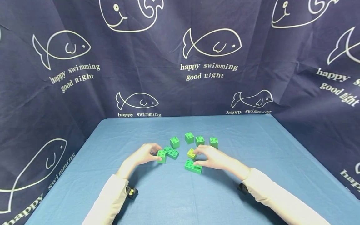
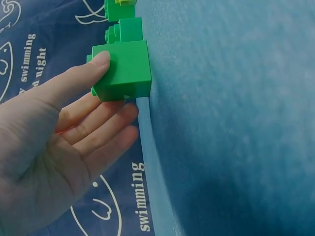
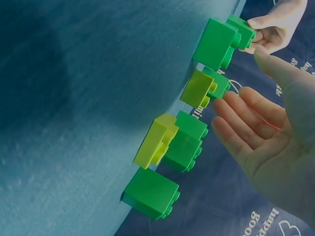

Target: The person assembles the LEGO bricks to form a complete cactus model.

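Observation:
My left hand (image 1: pixel 147 153) pinches a square green building block (image 1: pixel 161 158), its thumb on the near face and fingers behind. In the left wrist view the thumb presses flat on that block (image 2: pixel 125 71). A long green building block (image 1: pixel 172 152) lies just beyond it. My right hand (image 1: pixel 213 157) hovers with fingers spread and holds nothing. Below its fingertips are a small yellow block (image 1: pixel 191 153) and, nearer, another long green block (image 1: pixel 192 167). The right wrist view shows a second yellow block (image 3: pixel 156 141), which the right hand hides in the head view.
Several square green blocks stand farther back, among them a left one (image 1: pixel 174 142), a middle one (image 1: pixel 189 137) and a right one (image 1: pixel 213 142). A blue cloth covers the table (image 1: pixel 174 200). Dark fish-printed curtains (image 1: pixel 157 72) hang behind and at both sides.

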Available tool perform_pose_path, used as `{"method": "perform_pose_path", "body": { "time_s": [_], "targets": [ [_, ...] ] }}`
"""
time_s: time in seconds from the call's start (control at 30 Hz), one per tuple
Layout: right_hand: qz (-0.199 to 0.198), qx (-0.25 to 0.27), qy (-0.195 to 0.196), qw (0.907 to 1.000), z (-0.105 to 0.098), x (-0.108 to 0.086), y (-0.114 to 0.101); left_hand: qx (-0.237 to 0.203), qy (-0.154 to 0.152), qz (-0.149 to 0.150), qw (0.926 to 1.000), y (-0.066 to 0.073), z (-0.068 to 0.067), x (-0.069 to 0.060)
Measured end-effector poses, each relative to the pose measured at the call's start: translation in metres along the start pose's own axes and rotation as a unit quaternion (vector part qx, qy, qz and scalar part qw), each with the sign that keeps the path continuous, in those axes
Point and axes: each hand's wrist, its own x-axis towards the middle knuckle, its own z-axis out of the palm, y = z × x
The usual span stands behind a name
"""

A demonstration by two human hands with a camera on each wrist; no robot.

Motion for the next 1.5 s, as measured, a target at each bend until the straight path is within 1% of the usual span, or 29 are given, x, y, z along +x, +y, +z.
{"method": "perform_pose_path", "body": {
  "time_s": [0.17, 0.33, 0.43, 0.6, 0.7, 0.83, 0.93, 1.07, 1.27, 1.43, 1.5],
  "targets": [
    [0.008, 0.001, -0.005, 1.0, 0.004, 0.0, 0.001, -0.004, 0.004, -0.013, 0.9999, 0.0, 0.002, 0.001],
    [0.018, 0.009, -0.011, 0.9997, 0.009, -0.001, 0.005, -0.003, 0.007, -0.016, 0.9998, 0.0, 0.004, 0.002],
    [0.015, 0.019, -0.017, 0.9996, 0.011, -0.001, 0.007, -0.006, 0.005, -0.018, 0.9998, 0.0, 0.005, 0.001],
    [0.012, 0.034, -0.04, 0.9986, 0.009, -0.001, 0.009, -0.013, 0.004, -0.028, 0.9995, 0.0, 0.005, 0.002],
    [0.002, 0.039, -0.048, 0.9981, 0.01, -0.001, 0.01, -0.013, 0.004, -0.032, 0.9994, 0.001, 0.005, 0.003],
    [-0.004, 0.043, -0.054, 0.9976, 0.011, 0.0, 0.013, -0.014, 0.004, -0.029, 0.9995, 0.0, 0.005, 0.002],
    [0.0, 0.046, -0.056, 0.9974, 0.011, 0.0, 0.014, -0.016, 0.005, -0.026, 0.9995, 0.0, 0.005, 0.003],
    [0.002, 0.039, -0.056, 0.9976, 0.01, 0.0, 0.015, -0.022, 0.006, -0.027, 0.9994, -0.001, 0.004, 0.003],
    [0.006, 0.023, -0.065, 0.9976, 0.01, -0.001, 0.011, -0.034, -0.001, -0.037, 0.9987, -0.002, 0.005, 0.002],
    [-0.02, 0.014, -0.049, 0.9985, 0.011, 0.0, 0.011, -0.039, -0.004, -0.036, 0.9986, 0.0, 0.004, 0.002],
    [-0.024, 0.011, -0.047, 0.9986, 0.011, 0.0, 0.011, -0.041, -0.007, -0.033, 0.9986, 0.001, 0.003, 0.002]
  ]
}}
